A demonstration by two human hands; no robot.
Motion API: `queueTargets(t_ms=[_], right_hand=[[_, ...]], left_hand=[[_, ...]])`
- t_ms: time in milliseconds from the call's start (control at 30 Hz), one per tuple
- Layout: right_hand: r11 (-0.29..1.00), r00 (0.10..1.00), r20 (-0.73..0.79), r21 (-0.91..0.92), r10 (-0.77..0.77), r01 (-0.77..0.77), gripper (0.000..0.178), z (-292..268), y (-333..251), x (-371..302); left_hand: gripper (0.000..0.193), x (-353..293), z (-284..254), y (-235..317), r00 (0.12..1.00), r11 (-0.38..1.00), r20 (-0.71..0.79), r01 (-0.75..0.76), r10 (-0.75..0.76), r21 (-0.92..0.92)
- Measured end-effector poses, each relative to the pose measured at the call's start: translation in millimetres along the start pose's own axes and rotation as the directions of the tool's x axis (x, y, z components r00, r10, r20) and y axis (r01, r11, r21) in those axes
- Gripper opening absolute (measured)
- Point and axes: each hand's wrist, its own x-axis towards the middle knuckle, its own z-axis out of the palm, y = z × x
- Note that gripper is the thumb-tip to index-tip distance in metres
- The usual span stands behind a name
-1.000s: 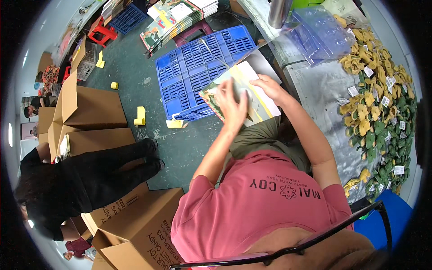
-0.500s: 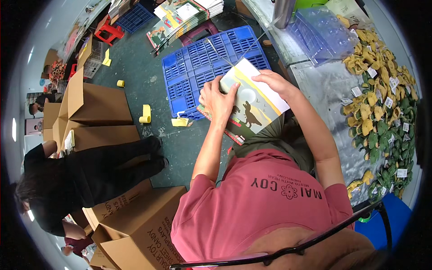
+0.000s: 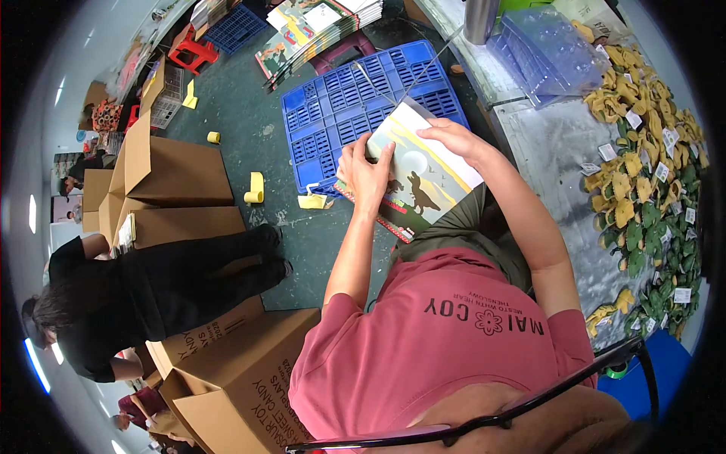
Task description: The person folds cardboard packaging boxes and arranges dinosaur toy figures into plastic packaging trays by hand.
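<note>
Head view: grey-green card (image 3: 420, 168), dark dinosaur print, yellow band, apparently red-edged.

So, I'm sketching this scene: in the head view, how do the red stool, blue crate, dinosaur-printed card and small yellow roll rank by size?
1. Blue crate
2. Dinosaur-printed card
3. Red stool
4. Small yellow roll

That is apparent size only; the stool sits farther off.
</note>
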Motion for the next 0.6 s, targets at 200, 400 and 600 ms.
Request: queueTargets(t_ms=[200,400,600], right_hand=[[0.998,1.000,0.009,-0.062,-0.029,0.029,0.048,12.0,2.6,0.9],[0.997,1.000,-0.026,-0.074,-0.008,0.006,0.046,16.7,13.1,7.1],[0.985,0.998,-0.044,-0.170,-0.040,0.032,0.046,20.8,11.5,5.2]], left_hand=[[0.061,-4.9,-3.5,-3.2,0.999,0.999,0.013,0.039,-0.040,0.035],[0.064,-7.9,2.7,-12.9,0.999,0.997,-0.008,0.039,-0.039,0.067],[0.064,-8.3,8.0,-18.8,0.999,0.997,-0.022,0.036,-0.035,0.063]])
